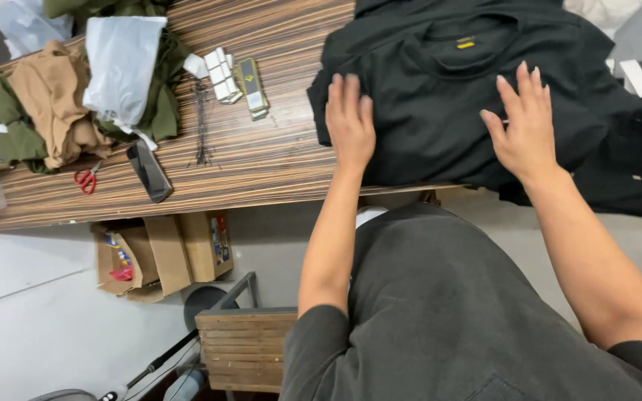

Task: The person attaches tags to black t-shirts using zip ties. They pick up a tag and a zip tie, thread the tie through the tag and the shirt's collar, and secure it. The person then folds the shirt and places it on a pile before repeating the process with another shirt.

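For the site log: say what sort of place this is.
Probably a garment packing workroom: both hands flatten a black shirt on a wooden table, beside heaped clothes, plastic bags and scissors.

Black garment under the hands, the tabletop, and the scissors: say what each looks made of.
Black garment: soft matte knit fabric, likely cotton jersey; it creases and drapes under the left hand and right hand.
Tabletop: striped brown wood-grain, probably laminate; smooth, faint sheen.
Scissors: red handles, apparently plastic; blades too small to judge.

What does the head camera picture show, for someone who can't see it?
Left hand and right hand press flat on a black shirt on a striped wooden table. Scissors and a phone lie to the left.
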